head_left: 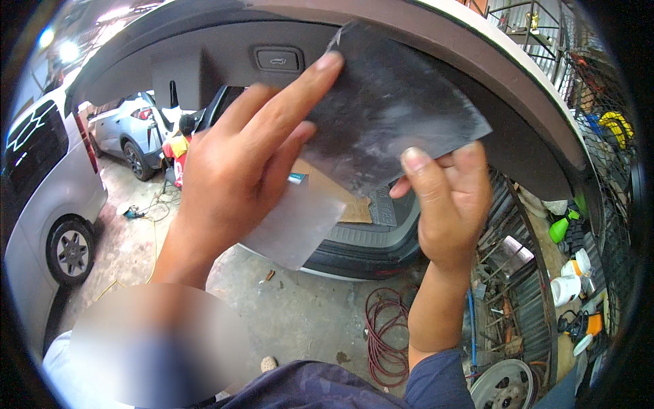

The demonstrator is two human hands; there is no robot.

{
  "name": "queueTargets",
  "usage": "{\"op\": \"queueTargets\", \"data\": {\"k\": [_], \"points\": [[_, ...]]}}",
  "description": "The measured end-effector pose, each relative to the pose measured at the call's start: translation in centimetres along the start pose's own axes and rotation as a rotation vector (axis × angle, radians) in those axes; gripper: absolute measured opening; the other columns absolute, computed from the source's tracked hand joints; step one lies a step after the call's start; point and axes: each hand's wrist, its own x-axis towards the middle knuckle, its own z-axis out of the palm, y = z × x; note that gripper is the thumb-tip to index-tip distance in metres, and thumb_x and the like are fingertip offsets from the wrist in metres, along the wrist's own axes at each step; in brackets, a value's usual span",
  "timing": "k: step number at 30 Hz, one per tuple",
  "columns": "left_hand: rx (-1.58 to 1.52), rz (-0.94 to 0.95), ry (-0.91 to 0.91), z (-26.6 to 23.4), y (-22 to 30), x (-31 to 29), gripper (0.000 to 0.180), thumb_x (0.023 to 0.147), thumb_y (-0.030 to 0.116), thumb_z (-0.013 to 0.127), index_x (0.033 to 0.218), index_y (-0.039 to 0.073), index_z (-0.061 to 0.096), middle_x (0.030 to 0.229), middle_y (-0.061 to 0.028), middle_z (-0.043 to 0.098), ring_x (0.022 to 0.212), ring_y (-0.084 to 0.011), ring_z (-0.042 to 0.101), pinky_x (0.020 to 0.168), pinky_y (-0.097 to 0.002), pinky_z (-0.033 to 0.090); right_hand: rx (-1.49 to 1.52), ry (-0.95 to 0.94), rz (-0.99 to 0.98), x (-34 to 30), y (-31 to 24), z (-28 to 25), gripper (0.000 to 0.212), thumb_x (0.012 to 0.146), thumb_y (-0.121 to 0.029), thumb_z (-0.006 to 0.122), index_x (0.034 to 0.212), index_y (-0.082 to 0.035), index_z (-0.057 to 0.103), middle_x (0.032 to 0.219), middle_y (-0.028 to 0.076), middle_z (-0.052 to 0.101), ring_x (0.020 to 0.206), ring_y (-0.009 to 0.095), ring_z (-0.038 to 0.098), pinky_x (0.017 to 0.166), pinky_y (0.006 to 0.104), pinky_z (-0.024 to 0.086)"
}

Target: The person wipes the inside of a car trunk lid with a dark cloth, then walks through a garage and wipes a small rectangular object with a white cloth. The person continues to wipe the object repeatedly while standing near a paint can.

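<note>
Both hands are raised in front of the open tailgate (225, 51) of a car. Between them is a thin, dark grey sheet (388, 102) with whitish smudges, tilted, one upper corner creased. My left hand (245, 150) has a long finger against its upper left edge; the thumb lies lower, near the left side. My right hand (453, 198) pinches the lower edge, thumb in front and fingers behind. A pale, cloudy square piece (296, 228) shows just below my left hand; whether that hand holds it is hidden.
Behind the hands is the cargo opening and rear bumper (361, 259). A coiled red hose (388, 334) lies on the concrete floor. A metal rack and white buckets (565, 290) stand right. At left are a white van (48, 184), another car (126, 126) and a person (178, 150).
</note>
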Motion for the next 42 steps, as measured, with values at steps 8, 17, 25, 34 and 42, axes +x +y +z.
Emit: {"op": "queueTargets", "data": {"k": [8, 17, 25, 34, 42], "points": [[-0.223, -0.055, 0.02, -2.1, 0.4, -3.5, 0.018, 0.08, -0.002, 0.076, 0.093, 0.002, 0.064, 0.095, -0.0134, 0.067, 0.071, -0.0187, 0.065, 0.056, -0.0287, 0.049, -0.372, -0.283, 0.578, -8.7, 5.1, -4.6, 0.013, 0.094, -0.014, 0.061, 0.102, -0.003, 0.059, 0.078, 0.009, 0.066, 0.068, 0.02, 0.065, 0.062, 0.0385, 0.05], [-0.432, -0.216, -0.033, 3.3, 5.9, 0.1, 0.097, 0.085, -0.003, 0.071, 0.157, 0.002, 0.006, 0.086, -0.0073, 0.066, 0.06, -0.0069, 0.053, 0.053, -0.0206, 0.041, -0.767, -0.459, 0.55, -18.1, 6.2, -7.4, 0.03, 0.085, -0.017, 0.064, 0.109, 0.0, 0.06, 0.078, 0.023, 0.066, 0.075, 0.045, 0.066, 0.066, 0.0528, 0.052], [-0.334, -0.176, 0.148, 8.4, 10.5, 3.5, 0.103, 0.083, 0.009, 0.076, 0.153, -0.003, 0.001, 0.088, -0.014, 0.067, 0.067, -0.0221, 0.066, 0.059, -0.0313, 0.052, -0.714, -0.282, 0.725, -25.4, 4.0, -11.2, 0.028, 0.084, -0.015, 0.066, 0.106, 0.001, 0.061, 0.101, 0.022, 0.066, 0.094, 0.041, 0.06, 0.082, 0.0451, 0.047], [-0.292, -0.192, 0.222, 10.1, 13.6, 4.9, 0.056, 0.083, 0.017, 0.074, 0.125, 0.002, 0.04, 0.081, -0.011, 0.061, 0.06, -0.0279, 0.064, 0.051, -0.0368, 0.052, -0.584, -0.247, 1.084, -33.7, 3.4, -14.8, 0.02, 0.089, -0.015, 0.064, 0.097, 0.002, 0.057, 0.082, 0.018, 0.065, 0.074, 0.026, 0.061, 0.069, 0.0377, 0.047], [-0.56, 0.024, 0.041, 9.9, 16.1, 3.1, 0.019, 0.082, 0.012, 0.078, 0.089, 0.007, 0.06, 0.075, -0.0076, 0.057, 0.053, -0.0227, 0.056, 0.047, -0.0339, 0.045, -0.873, -0.342, 0.784, -34.7, 1.9, -15.2, 0.029, 0.089, -0.018, 0.063, 0.111, 0.0, 0.062, 0.095, 0.02, 0.068, 0.088, 0.029, 0.064, 0.081, 0.0391, 0.049]]}}
